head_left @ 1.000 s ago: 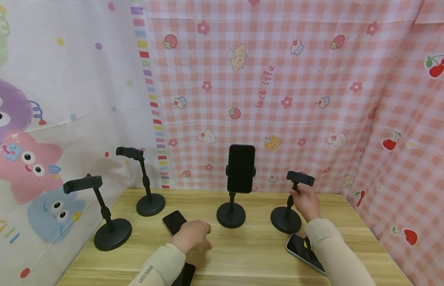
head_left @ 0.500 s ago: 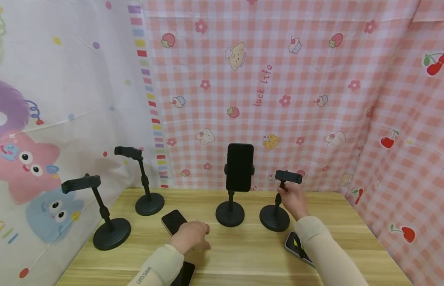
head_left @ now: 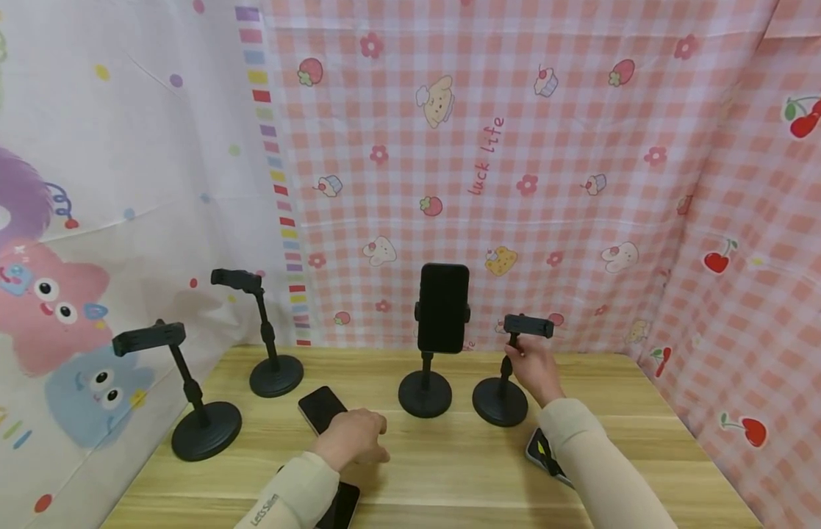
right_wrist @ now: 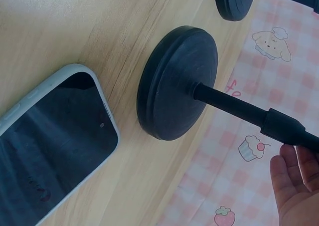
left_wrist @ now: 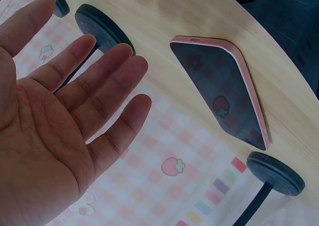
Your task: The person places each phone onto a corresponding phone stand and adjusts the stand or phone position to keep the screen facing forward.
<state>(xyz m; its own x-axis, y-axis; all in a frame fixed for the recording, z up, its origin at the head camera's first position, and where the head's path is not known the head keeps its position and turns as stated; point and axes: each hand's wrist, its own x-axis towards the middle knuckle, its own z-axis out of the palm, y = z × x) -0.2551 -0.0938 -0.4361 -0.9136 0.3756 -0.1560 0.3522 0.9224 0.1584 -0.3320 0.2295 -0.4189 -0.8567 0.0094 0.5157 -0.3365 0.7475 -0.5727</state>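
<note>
My right hand (head_left: 537, 371) grips the post of a black phone stand (head_left: 500, 402) at the right of the table; its clamp holds no phone. In the right wrist view, fingers (right_wrist: 286, 176) touch that post above the round base. Just in front lies a light-cased phone (right_wrist: 60, 141), partly hidden by my sleeve in the head view. My left hand (head_left: 356, 438) hovers over the table, palm free and fingers loosely spread in the left wrist view. Beside it lies a pink-edged phone (left_wrist: 219, 81). Another phone (head_left: 344, 505) is partly under the left sleeve.
A black stand (head_left: 425, 394) at the middle back bears an upright phone (head_left: 443, 308). Two further stands without phones, a nearer one (head_left: 207, 431) and a farther one (head_left: 276, 376), are at the left. Patterned cloth (head_left: 384, 184) hangs behind the wooden table (head_left: 436, 477).
My right hand has moved the right stand leftward, closer to the middle stand. The left hand stays in the same place.
</note>
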